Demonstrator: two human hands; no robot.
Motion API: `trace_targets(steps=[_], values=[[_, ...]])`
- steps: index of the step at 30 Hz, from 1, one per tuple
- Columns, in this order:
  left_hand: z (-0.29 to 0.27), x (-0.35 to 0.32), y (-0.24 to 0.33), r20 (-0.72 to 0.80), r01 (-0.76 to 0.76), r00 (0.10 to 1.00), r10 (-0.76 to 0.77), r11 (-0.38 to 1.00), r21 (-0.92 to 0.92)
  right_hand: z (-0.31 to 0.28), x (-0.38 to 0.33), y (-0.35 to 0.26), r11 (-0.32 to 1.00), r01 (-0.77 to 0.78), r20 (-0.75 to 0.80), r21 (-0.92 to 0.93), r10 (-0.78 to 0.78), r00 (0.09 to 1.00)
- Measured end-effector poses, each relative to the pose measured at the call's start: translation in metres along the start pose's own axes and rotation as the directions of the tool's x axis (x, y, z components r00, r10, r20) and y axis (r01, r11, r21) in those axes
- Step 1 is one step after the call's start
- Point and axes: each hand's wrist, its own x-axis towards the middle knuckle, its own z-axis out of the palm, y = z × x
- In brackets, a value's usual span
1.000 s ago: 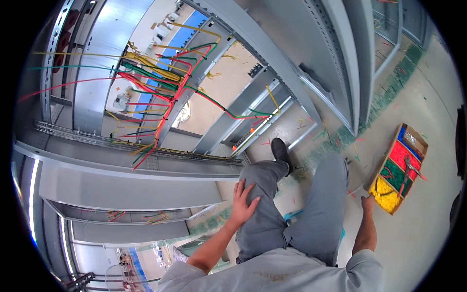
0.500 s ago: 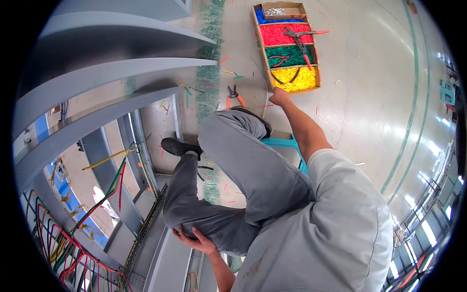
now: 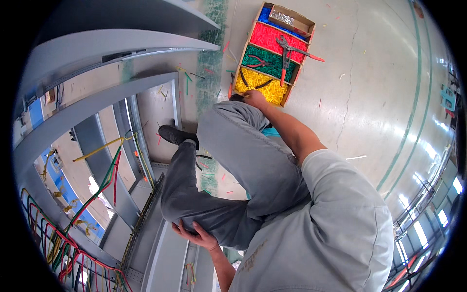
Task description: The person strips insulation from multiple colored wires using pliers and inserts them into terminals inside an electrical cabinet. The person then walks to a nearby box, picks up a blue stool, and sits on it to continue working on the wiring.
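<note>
Right hand (image 3: 254, 99) reaches to the yellow section of the cardboard tray of coloured wire sleeves (image 3: 273, 46), upper centre; grip can't be told. Left hand (image 3: 196, 235), fingers spread, lies on grey trouser leg (image 3: 233, 160), bottom centre. Advice: lean steady, pinch few pcs, avoid red-handled pliers (image 3: 287, 53).

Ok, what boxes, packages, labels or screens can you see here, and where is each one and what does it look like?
Cardboard box: on the floor at top centre, a shallow brown tray divided into strips holding blue, red, green and yellow pieces, with pliers lying across it.
The right hand is at its yellow end.
Labels, signs, screens: none that I can make out.
</note>
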Motion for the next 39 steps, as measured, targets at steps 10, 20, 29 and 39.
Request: trace_targets(steps=[10,20,29,39], values=[[-0.002,0.064,-0.011,0.061,-0.117,0.992,0.113,0.991,0.059,-0.026,0.003,0.211,0.897,-0.211,-0.246,-0.389,0.119,0.962],[-0.018,0.009,-0.001,-0.015,-0.006,1.0,0.008,0.996,0.088,-0.031,0.033,0.173,0.84,-0.071,-0.109,-0.538,0.015,0.994],[-0.019,0.033,0.003,0.017,-0.055,0.998,0.053,0.993,0.101,-0.046,0.038,0.171,0.879,-0.003,-0.095,-0.477,-0.049,0.994],[-0.017,0.028,0.01,0.006,-0.038,0.999,0.038,0.995,0.094,-0.053,0.03,0.159,0.862,0.006,-0.085,-0.507,-0.056,0.995]])
